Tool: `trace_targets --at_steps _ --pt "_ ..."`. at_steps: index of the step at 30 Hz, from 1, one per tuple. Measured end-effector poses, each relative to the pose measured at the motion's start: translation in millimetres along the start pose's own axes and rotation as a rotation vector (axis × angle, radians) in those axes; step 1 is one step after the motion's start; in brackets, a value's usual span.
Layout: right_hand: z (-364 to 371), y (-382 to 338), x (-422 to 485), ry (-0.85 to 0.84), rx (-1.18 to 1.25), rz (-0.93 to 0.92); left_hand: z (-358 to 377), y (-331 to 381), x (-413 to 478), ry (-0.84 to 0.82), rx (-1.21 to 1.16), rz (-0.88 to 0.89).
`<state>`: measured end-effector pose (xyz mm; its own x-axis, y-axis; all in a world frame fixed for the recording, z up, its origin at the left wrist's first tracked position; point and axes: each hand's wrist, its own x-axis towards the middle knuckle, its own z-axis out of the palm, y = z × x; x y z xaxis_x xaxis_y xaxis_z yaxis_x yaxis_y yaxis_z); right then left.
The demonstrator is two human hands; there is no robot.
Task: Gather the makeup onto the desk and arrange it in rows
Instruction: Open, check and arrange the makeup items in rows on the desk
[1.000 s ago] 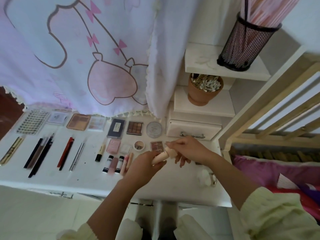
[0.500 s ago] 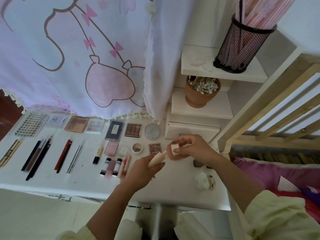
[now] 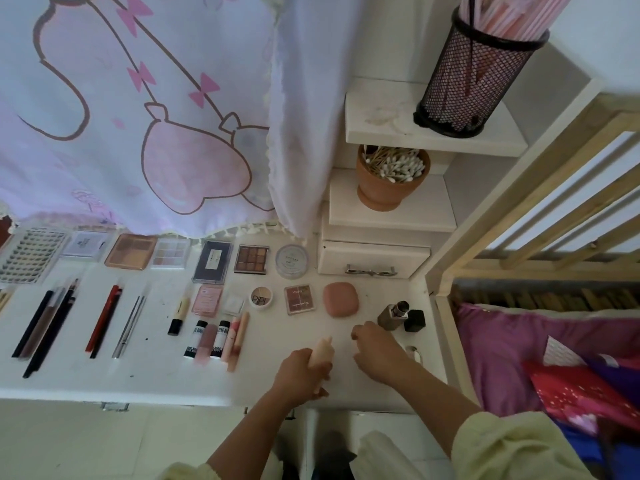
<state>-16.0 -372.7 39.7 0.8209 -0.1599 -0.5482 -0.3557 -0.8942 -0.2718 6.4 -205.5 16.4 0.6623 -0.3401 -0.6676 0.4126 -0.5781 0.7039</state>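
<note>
While left hand point(image 3: 303, 374) grips the tube point(image 3: 323, 348) at 6 o'clock on the desk point(image 3: 156, 379), right hand point(image 3: 377, 353) curls, hold unclear; we should lay tube parallel, 3 o'clock of sticks point(image 3: 239, 336).

Beige tube point(image 3: 321, 353) in left hand's point(image 3: 300, 375) grip, pink compact point(image 3: 341, 299) flat on white desk point(image 3: 138, 382)
</note>
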Motion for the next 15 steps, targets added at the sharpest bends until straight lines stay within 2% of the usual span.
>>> trace_targets --at_steps 8,15 --pt "18.2 5.5 0.7 0.026 -0.117 -0.013 13.2 1.0 10.6 0.055 0.031 -0.012" --pt "15.9 4.7 -1.7 0.047 -0.158 -0.037 17.3 -0.3 13.4 0.120 0.393 0.077"
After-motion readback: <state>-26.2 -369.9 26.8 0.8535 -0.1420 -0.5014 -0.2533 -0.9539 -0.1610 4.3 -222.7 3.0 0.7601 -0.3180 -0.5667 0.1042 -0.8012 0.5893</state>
